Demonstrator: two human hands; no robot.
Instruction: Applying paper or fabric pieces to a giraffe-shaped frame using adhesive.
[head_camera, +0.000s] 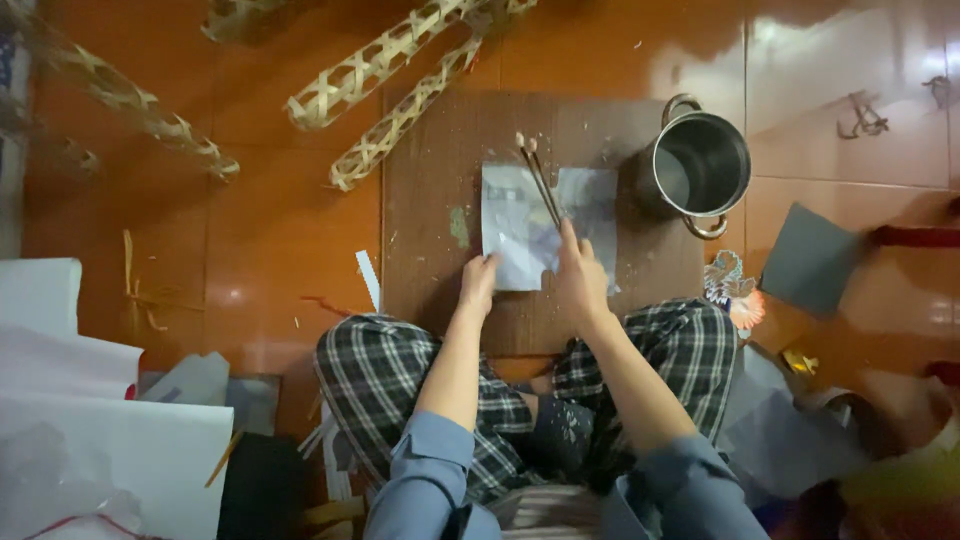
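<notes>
Paper sheet (520, 225), pale and printed, lies mid-board (430, 200). Left hand (478, 285) pinches its six o'clock edge; right hand (580, 280) grips two thin sticks (540, 180) across it. Steel pot (700, 165) sits at three o'clock, woven bamboo strips (390, 85) at eleven.

A single head-worn view looks almost straight down from above the seated person, at moderate distance. It faces the brown board (440, 200) on the orange tiled floor (270, 230), with the crossed legs and both forearms filling the lower middle.
</notes>
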